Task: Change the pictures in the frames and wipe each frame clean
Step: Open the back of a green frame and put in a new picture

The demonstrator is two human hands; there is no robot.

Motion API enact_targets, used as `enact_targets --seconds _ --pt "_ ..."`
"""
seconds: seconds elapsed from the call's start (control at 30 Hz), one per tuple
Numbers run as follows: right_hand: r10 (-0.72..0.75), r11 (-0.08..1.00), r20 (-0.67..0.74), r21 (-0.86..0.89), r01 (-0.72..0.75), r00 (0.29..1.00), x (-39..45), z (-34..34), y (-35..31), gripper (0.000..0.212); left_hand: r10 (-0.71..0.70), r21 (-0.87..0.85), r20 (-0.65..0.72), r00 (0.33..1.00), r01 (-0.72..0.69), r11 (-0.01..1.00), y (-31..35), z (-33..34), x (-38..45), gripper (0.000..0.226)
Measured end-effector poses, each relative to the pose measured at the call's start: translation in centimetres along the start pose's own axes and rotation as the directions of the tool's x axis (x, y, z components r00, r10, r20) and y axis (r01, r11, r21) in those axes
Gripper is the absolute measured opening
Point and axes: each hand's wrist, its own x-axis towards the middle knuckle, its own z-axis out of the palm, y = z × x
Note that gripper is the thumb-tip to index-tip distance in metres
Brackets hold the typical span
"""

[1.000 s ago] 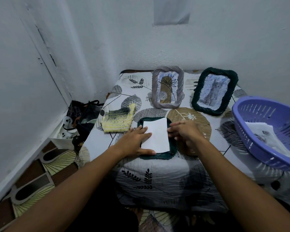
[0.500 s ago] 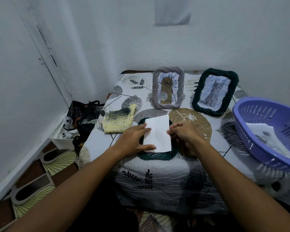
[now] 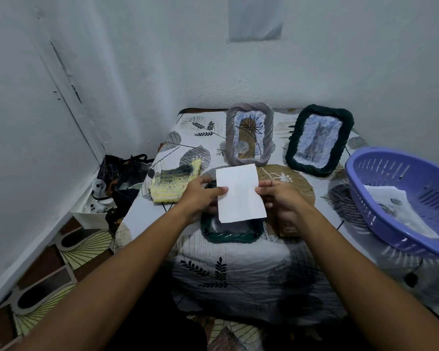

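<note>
- Left hand point(image 3: 198, 196) pinches the paper's point(image 3: 240, 192) left edge; right hand point(image 3: 280, 198) pinches its right edge.
- The paper is held above the green frame point(image 3: 230, 235) lying flat near the table's point(image 3: 238, 279) near edge.

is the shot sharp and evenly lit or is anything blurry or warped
Head view: dim, bluish, flat light; the white paper between the hands is brightest. Centre is fairly sharp; the purple basket and cloth at the right edge smear. Wide-angle bends the wall lines and stretches the forearms.
</note>
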Motion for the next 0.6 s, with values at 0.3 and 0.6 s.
enact_targets --seconds 0.3,0.6 --pt "-0.5 0.678 -0.089 -0.659 0.326 0.861 -3.9 -4.3 -5.0 0.021 0.048 -0.077 0.069 0.996 -0.043 0.996 1.8 4.9 0.3 0.023" --pt "-0.368 0.279 -0.24 -0.95 -0.14 0.898 -7.1 -14.9 -7.7 0.051 0.054 0.038 0.095 0.994 -0.058 0.998 0.1 15.1 1.6 0.024"
